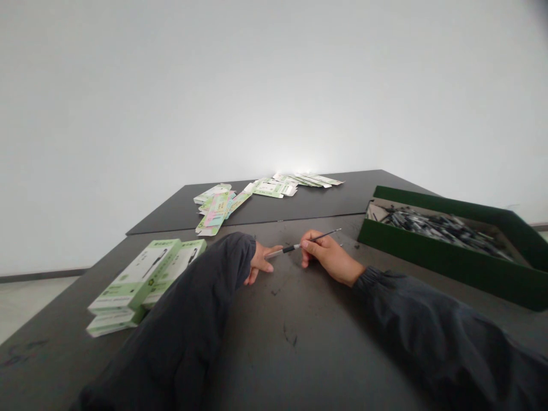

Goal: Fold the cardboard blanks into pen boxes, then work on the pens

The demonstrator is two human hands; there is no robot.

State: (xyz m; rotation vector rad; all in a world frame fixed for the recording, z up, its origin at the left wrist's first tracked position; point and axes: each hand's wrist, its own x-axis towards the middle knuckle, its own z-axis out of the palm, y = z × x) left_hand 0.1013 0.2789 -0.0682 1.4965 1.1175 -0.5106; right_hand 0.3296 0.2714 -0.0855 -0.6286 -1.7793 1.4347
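Over the middle of the dark table, my left hand [258,264] is closed on the rear of a clear pen barrel [277,252] with a black grip. The barrel points right, and its front end reaches the fingertips of my right hand [327,255]. Between my right thumb and fingers a thin dark pen refill [327,235] is pinched, its far end sticking out up and to the right. Whether the refill sits inside the barrel is hidden by the fingers. A small tip of something shows just behind the right hand.
A green box [445,268] full of loose pen parts [440,225] stands at right. Green-and-white pen boxes [137,277] are stacked at left, beside my left sleeve. Flat cartons [269,187] and coloured cartons [218,210] lie along the back, near the wall.
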